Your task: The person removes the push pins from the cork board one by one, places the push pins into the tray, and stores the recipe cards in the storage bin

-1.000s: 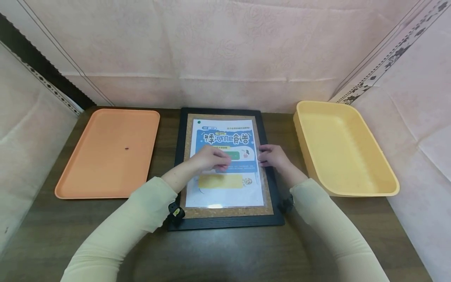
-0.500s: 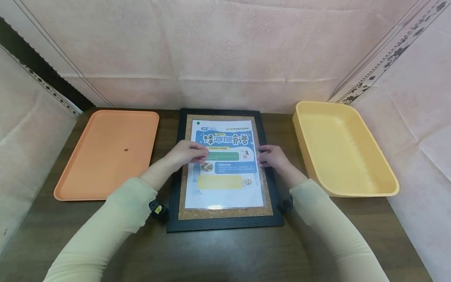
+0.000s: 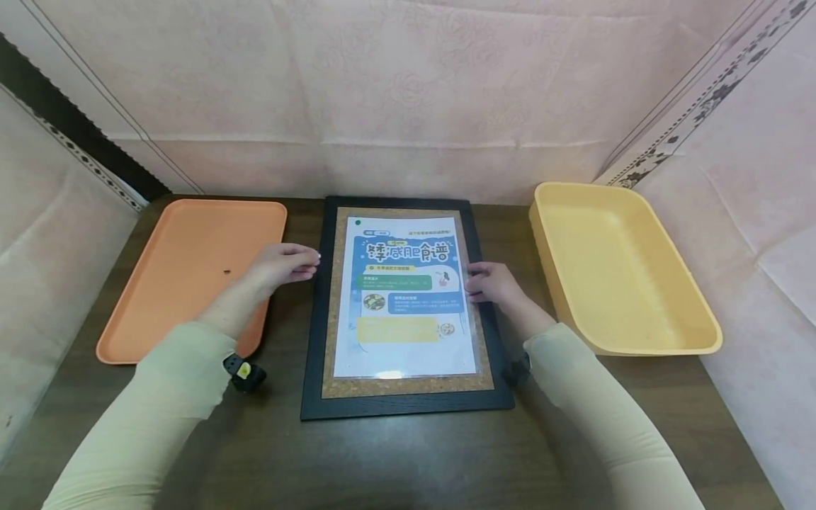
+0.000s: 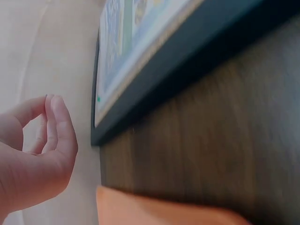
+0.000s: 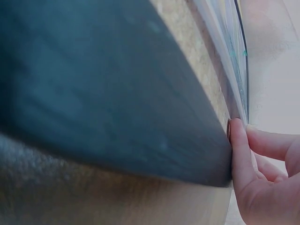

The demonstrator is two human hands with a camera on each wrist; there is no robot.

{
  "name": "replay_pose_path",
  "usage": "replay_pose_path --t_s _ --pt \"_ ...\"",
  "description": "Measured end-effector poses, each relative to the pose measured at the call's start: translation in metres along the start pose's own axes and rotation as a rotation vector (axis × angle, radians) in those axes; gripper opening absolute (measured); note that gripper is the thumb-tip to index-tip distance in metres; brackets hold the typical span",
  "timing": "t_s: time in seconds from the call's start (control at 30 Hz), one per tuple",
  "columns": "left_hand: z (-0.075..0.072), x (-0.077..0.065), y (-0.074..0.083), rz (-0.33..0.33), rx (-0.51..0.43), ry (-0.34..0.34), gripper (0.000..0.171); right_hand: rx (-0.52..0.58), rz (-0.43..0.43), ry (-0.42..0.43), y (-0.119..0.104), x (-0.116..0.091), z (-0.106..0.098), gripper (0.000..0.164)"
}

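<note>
A blue and white printed sheet, shiny as if laminated, lies on a cork board with a black frame. A small green dot, perhaps a pin head, marks its upper left corner. At the sheet's right edge, my right hand pinches the margin between thumb and fingers; whether something small is between the fingertips is hard to see. My left hand hovers between the orange tray and the board. Its thumb and curled fingers meet at the tips, and nothing shows between them.
On the orange tray, at the left, lies a tiny dark speck. A deep yellow bin stands at the right. Pale cloth walls enclose the back and sides of the dark wooden table.
My left hand has moved left, off the sheet and across the frame's left side to the tray's right edge. The right hand stays at the sheet's right edge.
</note>
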State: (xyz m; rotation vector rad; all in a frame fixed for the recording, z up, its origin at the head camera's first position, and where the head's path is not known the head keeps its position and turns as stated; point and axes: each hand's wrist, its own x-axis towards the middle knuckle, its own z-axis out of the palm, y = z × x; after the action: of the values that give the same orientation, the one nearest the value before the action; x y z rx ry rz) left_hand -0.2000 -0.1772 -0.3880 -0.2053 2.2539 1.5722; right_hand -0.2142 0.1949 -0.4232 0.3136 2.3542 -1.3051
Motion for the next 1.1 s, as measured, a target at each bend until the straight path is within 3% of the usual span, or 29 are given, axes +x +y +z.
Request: replay_pose_path --t_s 0.27,0.5,0.77,1.0,1.1 --pt "-0.026 -0.006 -0.022 0.005 -0.076 0.023 0.049 0.003 -0.018 -0.012 -0.001 0.0 -0.001 0.05" --pt "-0.046 -0.01 -0.036 0.008 -0.073 0.086 0.054 0.002 -0.009 -0.013 -0.001 0.001 -0.001 0.051" --pt "-0.069 -0.016 -0.052 -0.042 -0.027 0.088 0.042 0.004 -0.004 -0.008 -0.001 0.004 -0.001 0.05" --pt "-0.081 -0.018 -0.066 -0.087 -0.056 0.066 0.023 0.005 -0.016 -0.013 0.0 0.004 -0.001 0.05" --pt "-0.083 -0.019 -0.07 -0.11 -0.052 0.059 0.026 0.005 -0.016 -0.012 0.001 0.004 -0.001 0.05"
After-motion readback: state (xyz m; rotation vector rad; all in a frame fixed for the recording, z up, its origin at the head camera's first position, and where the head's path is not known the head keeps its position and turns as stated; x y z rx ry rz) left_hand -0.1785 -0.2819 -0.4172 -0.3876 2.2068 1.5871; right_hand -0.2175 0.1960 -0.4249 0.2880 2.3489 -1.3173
